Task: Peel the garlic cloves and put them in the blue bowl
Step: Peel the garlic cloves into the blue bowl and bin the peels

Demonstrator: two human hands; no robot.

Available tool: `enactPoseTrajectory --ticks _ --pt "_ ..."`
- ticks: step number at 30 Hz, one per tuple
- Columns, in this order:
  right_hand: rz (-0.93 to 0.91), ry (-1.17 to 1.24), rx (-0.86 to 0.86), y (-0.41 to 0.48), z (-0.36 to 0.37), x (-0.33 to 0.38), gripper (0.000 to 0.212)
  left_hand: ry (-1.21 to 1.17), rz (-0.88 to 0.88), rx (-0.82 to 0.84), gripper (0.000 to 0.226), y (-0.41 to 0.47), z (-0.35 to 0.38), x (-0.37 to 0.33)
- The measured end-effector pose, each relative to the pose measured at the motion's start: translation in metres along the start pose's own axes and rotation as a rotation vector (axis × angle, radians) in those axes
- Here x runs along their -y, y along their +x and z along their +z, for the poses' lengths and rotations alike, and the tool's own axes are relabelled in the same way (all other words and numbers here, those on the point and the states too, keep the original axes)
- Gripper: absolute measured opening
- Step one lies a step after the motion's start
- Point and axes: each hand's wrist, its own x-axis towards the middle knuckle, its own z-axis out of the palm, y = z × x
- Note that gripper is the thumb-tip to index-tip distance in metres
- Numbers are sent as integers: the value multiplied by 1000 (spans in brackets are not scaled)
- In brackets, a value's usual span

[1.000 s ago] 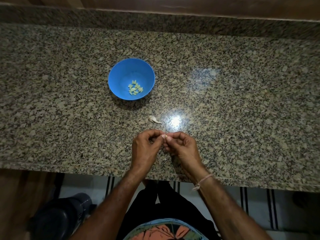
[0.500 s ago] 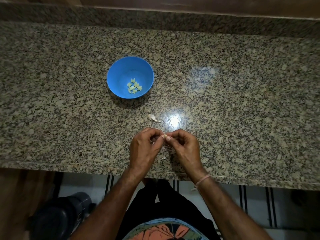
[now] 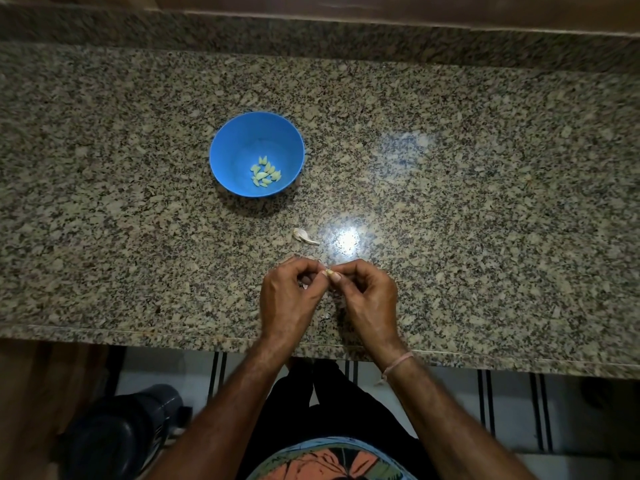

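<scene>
Blue round bowl (image 3: 235, 147), plastic by the look of it, sits on the speckled grey-brown stone counter (image 3: 485, 202), a bit left of the middle of the frame. A little heap of peeled pale yellow-green garlic cloves (image 3: 265, 175) lies at its bottom.

At the lower middle of the frame, both hands meet over the counter, close to its front edge. The left hand (image 3: 287, 299) and the right hand (image 3: 370, 299) are curled. Their thumbs and first fingers pinch one small pale garlic clove (image 3: 328, 271) between them, tips close and tight on it. It is too small to tell which way its long side points, or how much skin is on it. I think the skin is being pulled off.

One more white, papery garlic piece (image 3: 304, 236) lies alone on the counter, just above the hands, between them and the bowl. Its thin tail points to the lower right.

The bowl is up and to the left of the hands, well apart. The left hand is nearer to it, so the drop is probably a reach up and left, over the loose piece.
</scene>
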Motion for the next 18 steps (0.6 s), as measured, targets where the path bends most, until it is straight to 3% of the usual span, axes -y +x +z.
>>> enactPoseTrajectory --ticks 5,13,18 --pt "-5 7 -40 -2 5 3 5 -17 -99 -3 12 0 5 0" --pt "354 380 45 9 -5 9 13 5 -193 -21 7 -1 2 8" --pt "397 412 124 11 -7 8 15 -14 -167 -18 7 0 -2 6"
